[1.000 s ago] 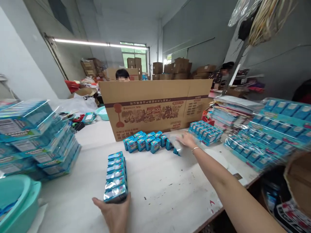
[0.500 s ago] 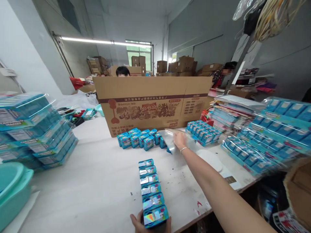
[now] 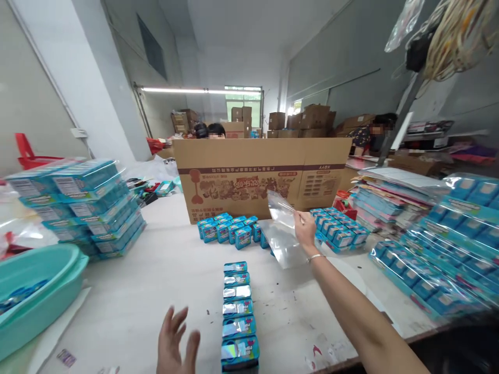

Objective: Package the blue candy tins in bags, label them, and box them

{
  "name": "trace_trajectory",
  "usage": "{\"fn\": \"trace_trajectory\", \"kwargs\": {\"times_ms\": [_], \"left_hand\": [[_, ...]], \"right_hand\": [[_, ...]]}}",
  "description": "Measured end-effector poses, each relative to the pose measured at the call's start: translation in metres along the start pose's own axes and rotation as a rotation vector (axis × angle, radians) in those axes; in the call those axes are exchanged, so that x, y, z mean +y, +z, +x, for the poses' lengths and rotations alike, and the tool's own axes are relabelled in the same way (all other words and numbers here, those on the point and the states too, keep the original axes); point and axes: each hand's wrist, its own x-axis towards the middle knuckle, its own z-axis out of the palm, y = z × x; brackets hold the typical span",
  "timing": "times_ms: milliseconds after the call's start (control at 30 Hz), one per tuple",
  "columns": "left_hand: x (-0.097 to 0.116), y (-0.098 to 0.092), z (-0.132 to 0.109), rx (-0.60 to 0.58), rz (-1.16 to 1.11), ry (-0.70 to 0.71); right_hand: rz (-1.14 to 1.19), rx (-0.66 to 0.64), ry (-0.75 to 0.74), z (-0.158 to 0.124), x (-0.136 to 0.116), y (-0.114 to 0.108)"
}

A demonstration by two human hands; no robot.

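Observation:
My right hand (image 3: 305, 228) pinches the edge of a clear plastic bag (image 3: 286, 236), raised above the table in front of the large carton. Left of the row, my left hand (image 3: 177, 340) is off the boxes, its fingers apart and nothing in it. A row of several small blue boxes (image 3: 237, 309) runs away from me down the middle of the table, their shiny ends facing up. Farther back stands a loose group of similar blue boxes (image 3: 226, 228), partly hidden by the bag at its right end.
A brown carton (image 3: 253, 150) walls off the table's back. Wrapped blue packs (image 3: 93, 208) are stacked at left, behind a turquoise basin (image 3: 47, 265). More wrapped packs (image 3: 421, 275) and stacked printed sheets (image 3: 385, 197) stand at right. Two people are beyond the carton.
My left hand has let go of the near end of the box row and moved left, opening. My right hand has lifted the plastic bag up from the table. The view has shifted left.

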Motion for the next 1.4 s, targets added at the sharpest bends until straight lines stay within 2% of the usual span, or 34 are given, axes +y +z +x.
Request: {"fn": "trace_trajectory", "kwargs": {"times_ms": [100, 200, 300, 400, 500, 667, 833, 967, 1033, 1100, 1200, 1267, 1333, 1400], "left_hand": [[0.048, 0.012, 0.036, -0.167, -0.102, -0.063], [0.074, 0.032, 0.043, -0.288, -0.199, -0.163], [0.072, 0.039, 0.033, -0.397, -0.188, -0.252], [0.06, 0.03, 0.029, -0.415, -0.148, -0.303], [0.053, 0.02, 0.036, -0.417, -0.13, -0.352], [0.047, 0.016, 0.05, -0.412, -0.136, -0.419], [0.043, 0.017, 0.055, -0.368, -0.228, -0.529], [0.058, 0.03, 0.064, -0.356, -0.301, -0.56], [0.076, 0.041, 0.068, -0.422, -0.358, -0.567], [0.098, 0.052, 0.072, -0.548, -0.445, -0.586], [0.123, 0.063, 0.072, -0.724, -0.537, -0.66], [0.127, 0.065, 0.066, -0.811, -0.527, -0.71], [0.122, 0.063, 0.055, -0.886, -0.477, -0.698], [0.113, 0.057, 0.042, -0.914, -0.424, -0.643]], "right_hand": [[0.031, -0.058, -0.079, -0.018, -0.002, -0.003], [0.052, -0.166, -0.094, -0.031, -0.001, 0.004], [0.081, -0.203, -0.047, -0.027, 0.003, 0.013], [0.123, -0.2, 0.021, -0.01, 0.007, 0.018], [0.182, -0.186, 0.055, 0.006, 0.009, 0.016], [0.281, -0.101, 0.056, 0.023, 0.007, 0.006], [0.334, -0.062, 0.031, 0.025, 0.002, -0.005], [0.365, -0.065, -0.053, 0.015, -0.02, -0.028], [0.394, -0.042, -0.132, -0.003, -0.038, -0.05], [0.418, -0.021, -0.282, -0.037, -0.058, -0.076], [0.355, 0.026, -0.716, -0.113, -0.078, -0.111], [0.273, -0.049, -0.944, -0.167, -0.081, -0.128], [0.25, -0.207, -1.005, -0.21, -0.075, -0.139], [0.327, -0.312, -0.894, -0.241, -0.063, -0.142]]}}
